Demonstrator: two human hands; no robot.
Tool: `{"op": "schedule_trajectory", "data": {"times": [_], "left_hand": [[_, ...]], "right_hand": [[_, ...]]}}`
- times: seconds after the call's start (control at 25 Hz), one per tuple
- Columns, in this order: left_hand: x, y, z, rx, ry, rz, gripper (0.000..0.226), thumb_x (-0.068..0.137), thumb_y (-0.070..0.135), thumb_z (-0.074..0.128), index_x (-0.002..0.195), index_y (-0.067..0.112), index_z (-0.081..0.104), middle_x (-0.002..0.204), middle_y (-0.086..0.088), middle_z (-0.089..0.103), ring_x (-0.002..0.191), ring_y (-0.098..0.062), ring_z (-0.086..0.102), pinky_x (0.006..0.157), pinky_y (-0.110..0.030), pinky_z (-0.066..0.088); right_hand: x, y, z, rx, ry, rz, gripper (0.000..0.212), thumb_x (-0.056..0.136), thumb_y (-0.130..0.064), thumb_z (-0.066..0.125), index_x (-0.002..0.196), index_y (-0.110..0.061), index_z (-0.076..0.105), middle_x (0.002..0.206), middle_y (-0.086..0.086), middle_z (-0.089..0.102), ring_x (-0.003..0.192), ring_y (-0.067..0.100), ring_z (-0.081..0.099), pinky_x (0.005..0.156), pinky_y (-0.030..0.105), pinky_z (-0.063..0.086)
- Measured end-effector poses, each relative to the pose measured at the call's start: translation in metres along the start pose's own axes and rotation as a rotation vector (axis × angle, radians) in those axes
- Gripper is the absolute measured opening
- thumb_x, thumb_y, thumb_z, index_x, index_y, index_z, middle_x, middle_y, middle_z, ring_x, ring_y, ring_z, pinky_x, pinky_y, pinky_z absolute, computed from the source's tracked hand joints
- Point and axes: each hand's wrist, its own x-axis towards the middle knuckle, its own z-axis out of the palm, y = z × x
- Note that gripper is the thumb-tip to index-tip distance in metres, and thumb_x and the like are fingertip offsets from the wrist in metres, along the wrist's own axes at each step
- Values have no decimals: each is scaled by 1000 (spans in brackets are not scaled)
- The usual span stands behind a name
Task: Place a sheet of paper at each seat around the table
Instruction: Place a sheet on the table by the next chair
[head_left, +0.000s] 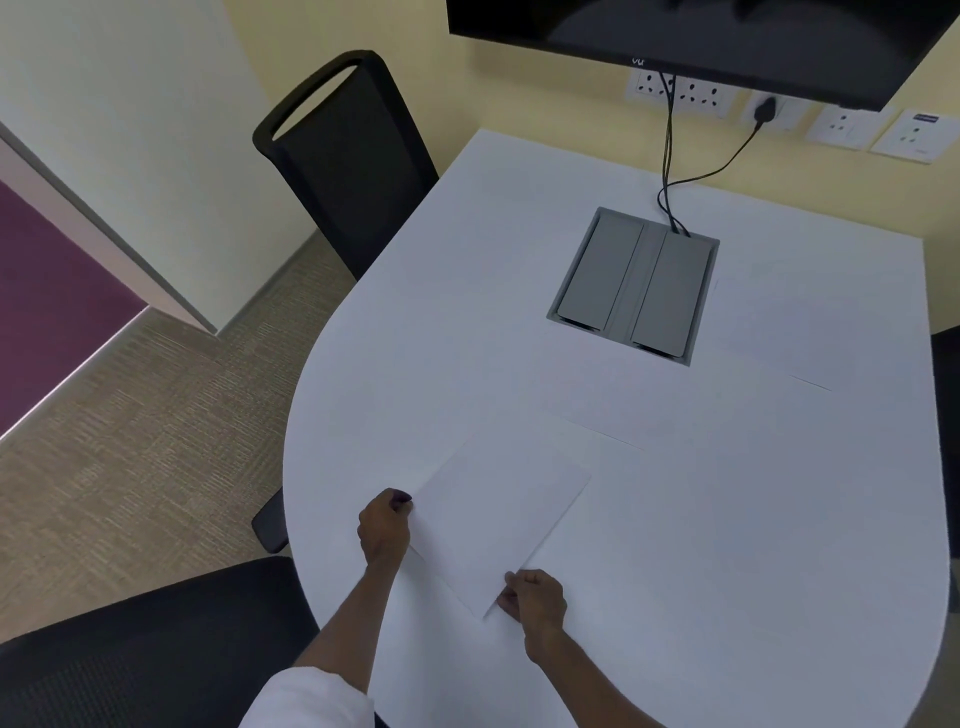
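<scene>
A white sheet of paper (498, 514) is held just over the white table (727, 545), tilted diagonally near the front left edge. My left hand (385, 527) pinches its left corner. My right hand (532, 597) pinches its near bottom edge. Faint edges of another white sheet (613, 410) show on the table just beyond it. A further sheet (810, 332) lies at the right side, hard to tell from the tabletop. A black chair (353, 156) stands at the table's far left, and another black chair (156, 649) is at the near left.
A grey cable box (636, 286) is set into the table's middle, with black cables (670, 171) running up to wall sockets (680, 93). A dark screen (701, 36) hangs on the yellow wall. A dark chair edge (948, 415) shows at right. Carpet lies at left.
</scene>
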Motion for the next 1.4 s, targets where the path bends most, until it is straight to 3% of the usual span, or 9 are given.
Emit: {"op": "schedule_trajectory", "data": {"times": [0.32, 0.52, 1.0, 1.4], "left_hand": [[3, -6, 6, 79, -4, 23, 16, 90, 7, 61, 99, 5, 74, 101, -14, 73, 95, -30, 66, 73, -28, 44], [5, -7, 8, 105, -12, 26, 16, 91, 8, 61, 101, 6, 74, 102, -14, 72, 96, -31, 67, 73, -29, 44], [3, -11, 10, 117, -17, -46, 21, 90, 8, 58, 104, 11, 73, 110, -10, 70, 100, -30, 65, 74, -31, 48], [-7, -9, 9, 193, 28, -16, 23, 90, 9, 60, 109, 15, 71, 112, -7, 69, 105, -28, 64, 90, -40, 50]], "right_hand": [[-4, 0, -3, -68, 66, -44, 10, 84, -4, 74, 76, 0, 69, 65, 16, 67, 58, 24, 61, 59, 28, 54], [-6, -1, -5, -88, 60, -51, 16, 83, -1, 73, 70, -2, 65, 65, 15, 67, 58, 24, 62, 71, 38, 63], [-10, 1, -9, -218, 67, -83, 11, 80, -4, 75, 80, 0, 65, 73, 16, 74, 52, 20, 64, 73, 41, 63], [-12, -1, -13, -358, 3, -138, 23, 80, -21, 76, 84, -8, 57, 73, 11, 76, 52, 17, 64, 79, 43, 61]]}}
